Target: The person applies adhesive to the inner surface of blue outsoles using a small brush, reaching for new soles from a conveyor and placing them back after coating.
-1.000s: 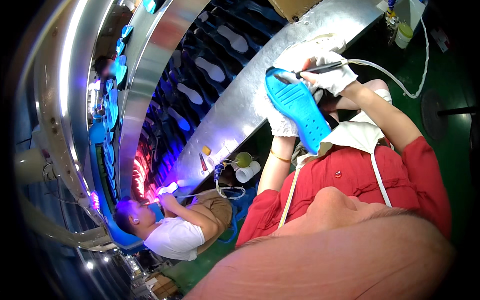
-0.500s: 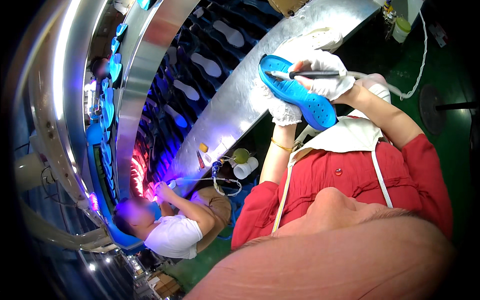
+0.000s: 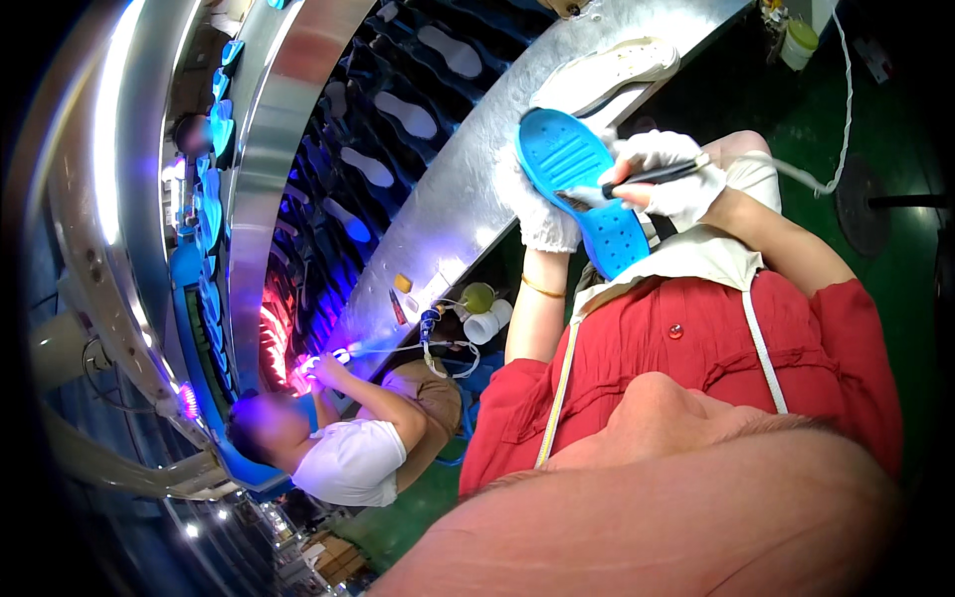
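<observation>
Two gloved hands | left hand (image 3: pixel 542 214) grip clamps blue sole (image 3: pixel 587 189), fingers hidden behind it | right hand (image 3: pixel 668 179) clamps brush (image 3: pixel 637 181) on sole, I see bristles blurred

The blue sole (image 3: pixel 587 189) filled the space between both hands. A white shoe (image 3: pixel 612 75) lay just beyond on the metal bench (image 3: pixel 458 214); the bench lower down lay bare.

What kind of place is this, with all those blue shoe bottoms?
Most likely a shoe factory. The gloved left hand holds a blue shoe sole, the right hand works it with a corded tool, and more soles ride a long conveyor.
</observation>
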The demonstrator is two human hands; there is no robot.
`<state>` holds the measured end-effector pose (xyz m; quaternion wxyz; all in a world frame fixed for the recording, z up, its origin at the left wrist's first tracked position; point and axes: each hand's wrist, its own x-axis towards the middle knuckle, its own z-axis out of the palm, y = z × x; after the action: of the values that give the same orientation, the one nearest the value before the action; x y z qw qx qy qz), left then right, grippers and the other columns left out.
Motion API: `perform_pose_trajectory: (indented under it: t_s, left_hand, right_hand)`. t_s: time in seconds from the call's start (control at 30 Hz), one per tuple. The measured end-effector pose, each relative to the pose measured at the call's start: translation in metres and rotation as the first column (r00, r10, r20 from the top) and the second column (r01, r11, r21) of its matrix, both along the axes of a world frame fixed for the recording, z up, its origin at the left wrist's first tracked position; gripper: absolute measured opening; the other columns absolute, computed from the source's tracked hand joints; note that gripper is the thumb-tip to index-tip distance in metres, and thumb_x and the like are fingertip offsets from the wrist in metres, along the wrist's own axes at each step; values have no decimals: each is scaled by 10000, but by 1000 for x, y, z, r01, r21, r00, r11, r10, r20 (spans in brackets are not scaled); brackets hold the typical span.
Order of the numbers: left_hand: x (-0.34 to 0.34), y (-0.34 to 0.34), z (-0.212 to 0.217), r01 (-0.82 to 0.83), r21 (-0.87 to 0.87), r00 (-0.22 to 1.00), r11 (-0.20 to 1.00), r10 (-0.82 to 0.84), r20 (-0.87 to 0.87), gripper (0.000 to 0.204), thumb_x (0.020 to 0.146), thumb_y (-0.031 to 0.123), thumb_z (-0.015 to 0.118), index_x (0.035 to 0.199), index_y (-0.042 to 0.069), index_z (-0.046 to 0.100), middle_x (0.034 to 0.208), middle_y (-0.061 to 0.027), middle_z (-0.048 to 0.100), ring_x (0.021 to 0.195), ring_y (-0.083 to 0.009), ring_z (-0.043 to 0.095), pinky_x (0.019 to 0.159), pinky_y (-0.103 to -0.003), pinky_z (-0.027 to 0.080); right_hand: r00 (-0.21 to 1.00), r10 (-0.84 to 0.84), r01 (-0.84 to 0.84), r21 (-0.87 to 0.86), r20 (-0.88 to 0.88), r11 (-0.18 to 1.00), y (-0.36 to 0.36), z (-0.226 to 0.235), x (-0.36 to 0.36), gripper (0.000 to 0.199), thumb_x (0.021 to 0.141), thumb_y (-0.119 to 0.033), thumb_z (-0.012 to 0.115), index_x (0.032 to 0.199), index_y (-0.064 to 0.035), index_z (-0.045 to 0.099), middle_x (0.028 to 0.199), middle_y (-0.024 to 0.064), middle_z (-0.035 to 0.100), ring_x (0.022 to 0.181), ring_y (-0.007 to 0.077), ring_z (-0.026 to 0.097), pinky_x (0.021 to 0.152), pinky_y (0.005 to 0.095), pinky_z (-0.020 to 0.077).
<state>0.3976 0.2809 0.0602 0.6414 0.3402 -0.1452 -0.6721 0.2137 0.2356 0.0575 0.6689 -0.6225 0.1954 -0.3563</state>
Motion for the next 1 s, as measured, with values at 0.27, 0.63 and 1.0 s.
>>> perform_pose_trajectory:
  t_s: [0.27,0.63,1.0]
  left_hand:
    - [-10,33,-34,166,230,971,959,-199,130,876,772,764,310,1332,93,365,1238,-127,513,1050,-270,556,899,-425,467]
    - [12,-19,-54,-197,-219,979,956,179,-102,880,780,771,292,1337,95,375,1216,-126,543,1074,-300,543,972,-463,396]
    - [43,-44,-18,67,-646,986,761,-150,-74,731,871,597,391,1352,48,355,1284,-162,490,1152,-296,504,1087,-480,252]
  right_hand:
    - [999,-48,47,47,24,998,8,-19,-6,152,787,-104,682,843,-26,564,819,92,628,640,119,606,566,238,500]
    - [995,-91,87,-77,-50,993,-8,8,24,137,758,-113,718,842,-28,653,737,69,652,613,105,598,572,221,471]
    - [999,45,-52,448,26,892,-8,17,30,144,801,-136,682,834,-16,609,774,79,641,564,89,591,484,183,462]
